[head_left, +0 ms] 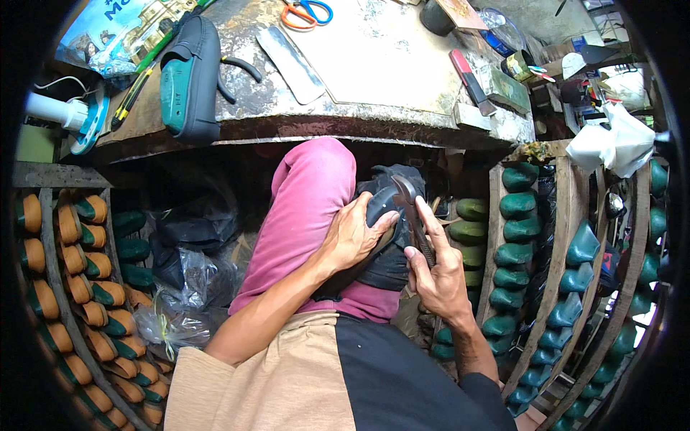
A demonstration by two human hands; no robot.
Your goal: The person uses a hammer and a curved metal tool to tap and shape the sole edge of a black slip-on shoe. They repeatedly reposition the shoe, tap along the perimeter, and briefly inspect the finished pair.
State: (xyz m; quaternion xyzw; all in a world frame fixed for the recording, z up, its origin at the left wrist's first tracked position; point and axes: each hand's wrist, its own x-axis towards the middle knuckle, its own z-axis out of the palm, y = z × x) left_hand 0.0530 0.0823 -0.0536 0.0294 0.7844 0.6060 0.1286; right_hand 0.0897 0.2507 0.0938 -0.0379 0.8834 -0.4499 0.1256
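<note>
My left hand (356,230) is closed on a dark shoe upper (381,207) resting over my right thigh, thumb on top. In my right hand (437,269) is a dark metal tool with a curved head that looks like pincers (405,188); its handles run back into my palm, and my index finger lies stretched along it. The tool's head is against the upper's edge; whether its jaws grip the material cannot be made out. Black cloth or leather (384,269) lies over my lap below. On the bench edge stands a black shoe on a green last (188,82).
The worn bench (381,72) holds black-handled pliers (244,68), a metal strip (291,66), scissors (305,14), and a red-handled knife (471,80). Wooden racks with green lasts (519,205) stand right; racks of tan-and-green shoes (90,233) and clear plastic bags (198,280) lie left.
</note>
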